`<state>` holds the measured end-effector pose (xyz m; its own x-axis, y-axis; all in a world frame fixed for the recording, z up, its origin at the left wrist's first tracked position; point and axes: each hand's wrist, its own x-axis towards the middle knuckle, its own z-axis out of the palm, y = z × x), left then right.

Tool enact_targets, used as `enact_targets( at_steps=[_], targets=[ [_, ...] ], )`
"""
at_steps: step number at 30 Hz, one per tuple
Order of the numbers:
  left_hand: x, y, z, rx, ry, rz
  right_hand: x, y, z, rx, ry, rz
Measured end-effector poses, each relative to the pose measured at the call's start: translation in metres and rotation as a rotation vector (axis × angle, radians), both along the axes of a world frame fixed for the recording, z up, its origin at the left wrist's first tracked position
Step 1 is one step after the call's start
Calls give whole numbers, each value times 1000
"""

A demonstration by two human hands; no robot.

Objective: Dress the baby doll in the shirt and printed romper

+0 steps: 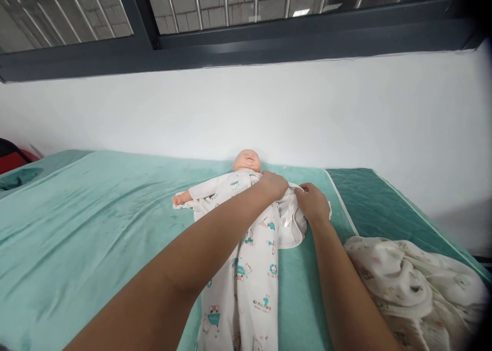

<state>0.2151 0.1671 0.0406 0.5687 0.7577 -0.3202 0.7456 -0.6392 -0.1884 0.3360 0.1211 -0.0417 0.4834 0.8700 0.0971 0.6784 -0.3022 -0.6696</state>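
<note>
A baby doll [246, 161] lies on its back on a teal blanket [96, 228], head toward the wall. It wears a white printed sleepsuit [249, 269] whose right side is opened out, showing the white lining. My left hand [273, 183] rests at the doll's chest near the neck, fingers closed on the sleepsuit's edge. My right hand [313, 201] lies just right of it, pinching the opened flap of the sleepsuit. The doll's arm on the left sticks out to the side; the other arm is hidden under my hands.
A crumpled white printed cloth [415, 284] lies at the front right on a darker green quilted mat [369, 197]. A white wall and a dark-framed barred window stand behind the bed. A red and black object [11, 159] shows at the far left.
</note>
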Motion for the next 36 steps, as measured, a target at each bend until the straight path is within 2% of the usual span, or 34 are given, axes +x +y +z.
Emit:
enact_targets(
  at_steps=[3,6,16,22,29,36],
  targets=[
    [7,3,-8,1,11,-29,0,1,-1,25,14,17],
    [7,3,-6,39,-1,-41,0,1,0,75,47,11],
    [-22,0,26,172,-18,-18,6,-3,-6,266,230,-45],
    [-46,-4,42,196,-6,29,12,3,-14,365,448,-67],
    [-63,-4,43,206,-39,31,9,5,-14,462,823,-22],
    [-64,-6,41,202,-68,34,6,1,-2,442,1023,-58]
  ],
)
